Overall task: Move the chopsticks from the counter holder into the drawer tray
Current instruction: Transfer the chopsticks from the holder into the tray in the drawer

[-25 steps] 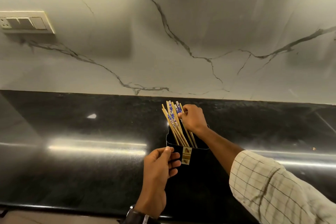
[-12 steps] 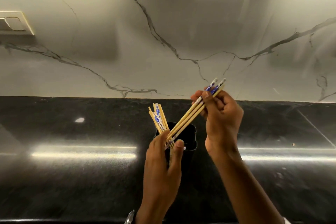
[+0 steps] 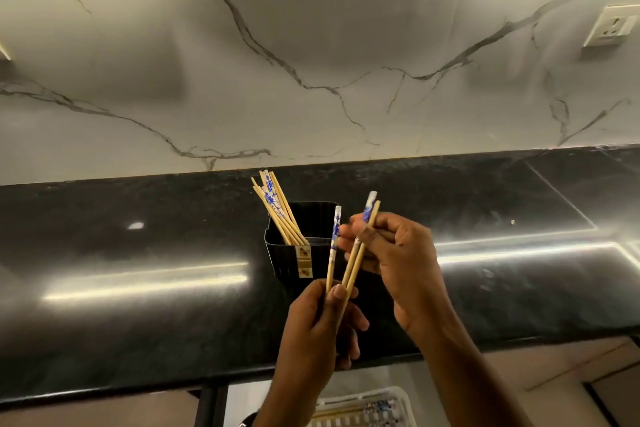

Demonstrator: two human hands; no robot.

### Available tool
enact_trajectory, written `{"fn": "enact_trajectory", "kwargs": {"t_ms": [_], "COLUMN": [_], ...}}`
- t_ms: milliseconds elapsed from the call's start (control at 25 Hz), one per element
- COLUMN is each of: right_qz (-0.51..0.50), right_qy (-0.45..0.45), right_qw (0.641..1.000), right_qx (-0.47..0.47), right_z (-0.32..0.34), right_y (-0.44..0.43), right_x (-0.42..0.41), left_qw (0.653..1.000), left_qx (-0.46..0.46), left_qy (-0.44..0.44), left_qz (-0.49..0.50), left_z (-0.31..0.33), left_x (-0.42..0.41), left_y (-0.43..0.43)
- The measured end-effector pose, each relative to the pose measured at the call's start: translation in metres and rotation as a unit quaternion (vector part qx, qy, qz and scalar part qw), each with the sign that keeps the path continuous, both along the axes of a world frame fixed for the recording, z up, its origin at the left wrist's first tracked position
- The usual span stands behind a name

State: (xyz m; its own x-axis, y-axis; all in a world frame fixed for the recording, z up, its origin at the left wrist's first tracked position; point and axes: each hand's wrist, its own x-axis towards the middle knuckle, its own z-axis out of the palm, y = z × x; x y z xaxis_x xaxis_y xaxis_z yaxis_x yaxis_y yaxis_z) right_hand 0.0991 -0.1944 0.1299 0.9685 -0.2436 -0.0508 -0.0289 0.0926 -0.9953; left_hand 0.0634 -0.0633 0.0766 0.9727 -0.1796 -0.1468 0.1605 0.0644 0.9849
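Both hands hold a small bundle of chopsticks [image 3: 349,253] above the black bench [image 3: 138,288], just in front of the black holder [image 3: 287,253]. The left hand [image 3: 318,333] is at about 6 o'clock from the holder; its thumb and fingers [image 3: 338,292] are pressed together around the bare lower ends of the sticks. The right hand [image 3: 398,260], at about 4 o'clock from the holder, pinches the upper, blue-patterned part of two sticks between thumb and fingers, while a third stick stands a little apart at the left. The remaining chopsticks [image 3: 273,208] lean in the holder toward 11 o'clock. A white tray [image 3: 398,395] shows at the bottom edge, below the bench, with some sticks lying in it.
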Motion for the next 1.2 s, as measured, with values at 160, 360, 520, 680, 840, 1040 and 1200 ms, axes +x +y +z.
{"fn": "enact_trajectory", "kwargs": {"t_ms": [160, 360, 520, 680, 840, 1040, 1200], "right_qz": [-0.045, 0.092, 0.058, -0.142, -0.254, -0.185, -0.146], "right_qy": [-0.031, 0.038, 0.045, -0.066, -0.160, 0.024, 0.128], "right_qw": [0.997, 0.995, 0.997, 0.982, 0.922, 0.969, 0.970], "right_qx": [0.056, 0.009, -0.008, 0.105, 0.244, 0.165, 0.146], "right_z": [0.005, 0.002, 0.004, 0.018, 0.013, -0.060, -0.108], "right_y": [-0.011, 0.002, -0.001, -0.015, -0.006, 0.042, 0.071], "right_x": [-0.018, -0.037, -0.041, -0.040, -0.063, -0.111, -0.141], "left_qw": [1.000, 0.999, 0.997, 0.992, 0.955, 0.904, 0.902], "left_qx": [0.013, -0.031, -0.058, -0.080, -0.201, -0.314, -0.307], "left_qy": [-0.021, -0.023, 0.027, 0.092, 0.166, 0.176, 0.166], "left_qz": [0.003, -0.038, -0.032, 0.025, 0.142, 0.231, 0.255], "left_z": [-0.006, 0.000, -0.004, -0.012, -0.008, -0.003, -0.015], "left_x": [-0.017, -0.038, -0.042, -0.046, -0.050, -0.041, -0.044], "left_y": [0.004, -0.001, 0.009, 0.019, 0.014, 0.003, 0.003]}}
